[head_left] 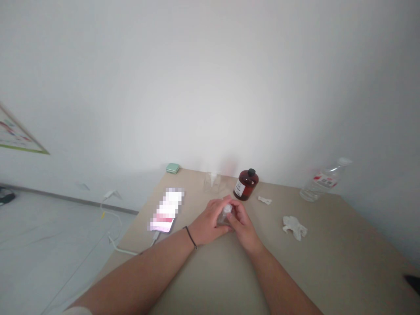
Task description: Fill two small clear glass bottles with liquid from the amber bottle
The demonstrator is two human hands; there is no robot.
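Note:
Both of my hands meet around a small clear bottle [224, 220] with a whitish round top, low over the middle of the table. My left hand [208, 222], with a thin dark bracelet at its wrist, wraps the bottle's left side. On the right side, my right hand [243, 225] curls its fingers around it, and the thumb lies close to the top. Fingers cover much of the bottle, so its contents are hard to make out. Just behind the hands stands a brown bottle [246, 185] with a black cap and white label.
A clear square container [212, 183] with a white pointed piece stands at the back. Left are a lit phone [168, 210] on a white cable [126, 251] and a green case [172, 168]. Right are crumpled tissue [295, 227], a white scrap [264, 200] and a water bottle [323, 181].

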